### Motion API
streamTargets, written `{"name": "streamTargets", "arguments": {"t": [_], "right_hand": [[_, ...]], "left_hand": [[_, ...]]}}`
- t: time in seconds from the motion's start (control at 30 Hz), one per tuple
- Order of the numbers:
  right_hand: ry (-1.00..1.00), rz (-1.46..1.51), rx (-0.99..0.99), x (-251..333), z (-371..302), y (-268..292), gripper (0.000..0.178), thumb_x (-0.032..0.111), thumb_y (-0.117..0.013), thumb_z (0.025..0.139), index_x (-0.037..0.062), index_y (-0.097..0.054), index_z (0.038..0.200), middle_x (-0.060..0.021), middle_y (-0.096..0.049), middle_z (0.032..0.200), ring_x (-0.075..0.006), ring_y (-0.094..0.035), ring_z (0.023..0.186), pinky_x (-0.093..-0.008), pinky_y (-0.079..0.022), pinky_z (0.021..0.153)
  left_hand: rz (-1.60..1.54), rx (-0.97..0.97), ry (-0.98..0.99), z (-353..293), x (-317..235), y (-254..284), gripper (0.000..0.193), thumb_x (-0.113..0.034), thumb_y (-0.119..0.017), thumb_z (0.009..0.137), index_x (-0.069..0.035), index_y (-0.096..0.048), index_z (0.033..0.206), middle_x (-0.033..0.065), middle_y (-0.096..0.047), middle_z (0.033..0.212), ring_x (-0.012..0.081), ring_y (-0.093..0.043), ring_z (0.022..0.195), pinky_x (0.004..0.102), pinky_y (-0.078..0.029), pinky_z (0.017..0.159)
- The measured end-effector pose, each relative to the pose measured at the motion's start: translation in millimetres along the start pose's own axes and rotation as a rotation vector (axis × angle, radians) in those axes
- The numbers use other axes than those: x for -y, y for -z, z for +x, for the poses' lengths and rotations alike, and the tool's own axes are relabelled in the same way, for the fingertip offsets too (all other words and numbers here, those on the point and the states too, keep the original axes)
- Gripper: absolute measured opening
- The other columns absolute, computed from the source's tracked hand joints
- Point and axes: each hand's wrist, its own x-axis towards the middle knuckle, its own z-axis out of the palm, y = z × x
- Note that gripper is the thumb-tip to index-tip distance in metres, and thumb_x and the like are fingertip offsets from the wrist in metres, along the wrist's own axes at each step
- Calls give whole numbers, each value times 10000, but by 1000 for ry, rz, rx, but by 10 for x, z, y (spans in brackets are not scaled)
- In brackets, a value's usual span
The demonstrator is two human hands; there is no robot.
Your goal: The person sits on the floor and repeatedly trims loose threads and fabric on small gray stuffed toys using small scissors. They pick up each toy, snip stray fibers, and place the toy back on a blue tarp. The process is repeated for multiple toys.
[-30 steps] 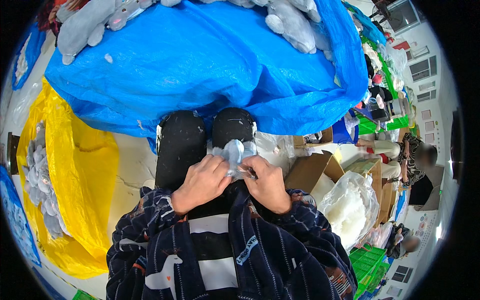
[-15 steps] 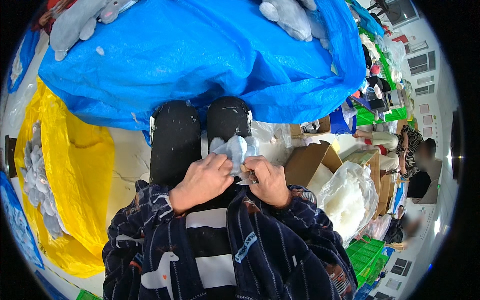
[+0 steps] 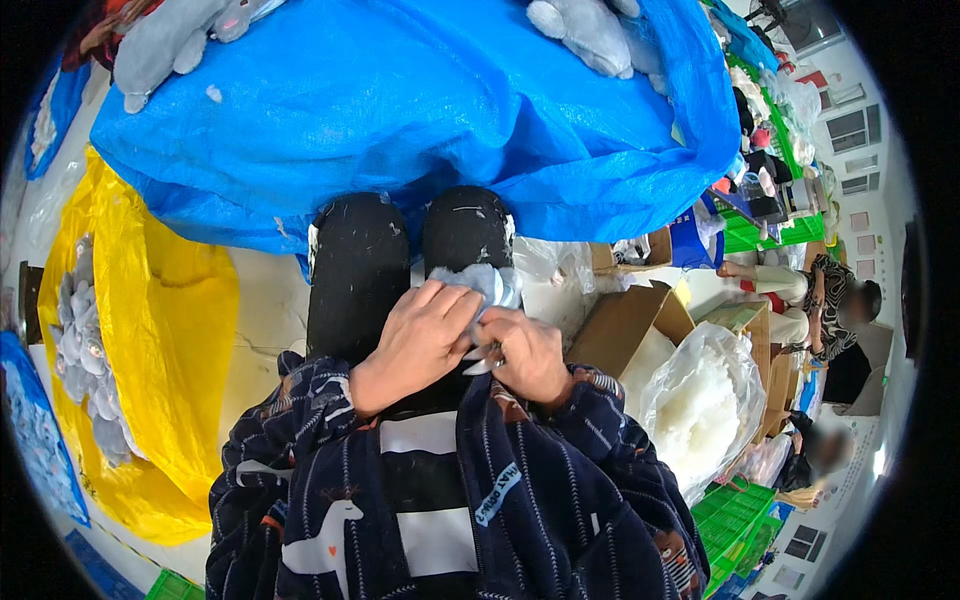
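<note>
A small grey plush piece (image 3: 492,284) with pale blue fabric is held over my lap, above the knees. My left hand (image 3: 425,325) is closed on its near left side, with the fingers covering much of it. My right hand (image 3: 528,358) is closed round small metal scissors (image 3: 482,366). Their two blades stick out to the left beneath the fingers, a little apart. The thumb and forefinger of that hand touch the near edge of the plush. The exact spot between the fingers is hidden.
A large blue sack (image 3: 400,120) lies ahead, bearing grey plush toys (image 3: 175,50). On the left a yellow sack (image 3: 170,370) holds several grey plush pieces (image 3: 88,350). To the right are a cardboard box (image 3: 625,335), a clear bag of white stuffing (image 3: 700,400), green crates (image 3: 735,515) and other people.
My left hand has shifted over the plush and covers more of it. The plush has turned between my fingers. The scissors in my right hand now show two spread blades.
</note>
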Motion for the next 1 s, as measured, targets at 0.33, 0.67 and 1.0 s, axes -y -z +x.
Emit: {"name": "streamTargets", "arguments": {"t": [0.33, 0.67, 1.0], "right_hand": [[-393, 128, -290, -134, 94, 11, 176, -17, -647, 774, 18, -493, 853, -126, -654, 885, -259, -624, 657, -303, -491, 587], [-746, 481, 114, -462, 50, -152, 238, 216, -652, 864, 3, -562, 812, -81, -571, 684, -107, -494, 662, -282, -429, 610], [-292, 244, 45, 144, 386, 166, 135, 93, -656, 810, 0, -568, 849, -120, -613, 803, -225, -615, 705, -319, -485, 640]], "left_hand": [[16, -24, -15, -111, 44, 25, 342, -65, -671, 667, 8, -575, 988, 144, -599, 1009, 307, -573, 915, 377, -474, 820], [-43, -108, -344, -421, 143, 118, 371, -8, -669, 637, 45, -595, 997, 160, -599, 1038, 318, -590, 944, 398, -502, 833], [-9, -121, -177, -484, 212, 99, 421, -3, -643, 631, 52, -573, 1043, 172, -576, 1036, 331, -559, 927, 389, -474, 846]]}}
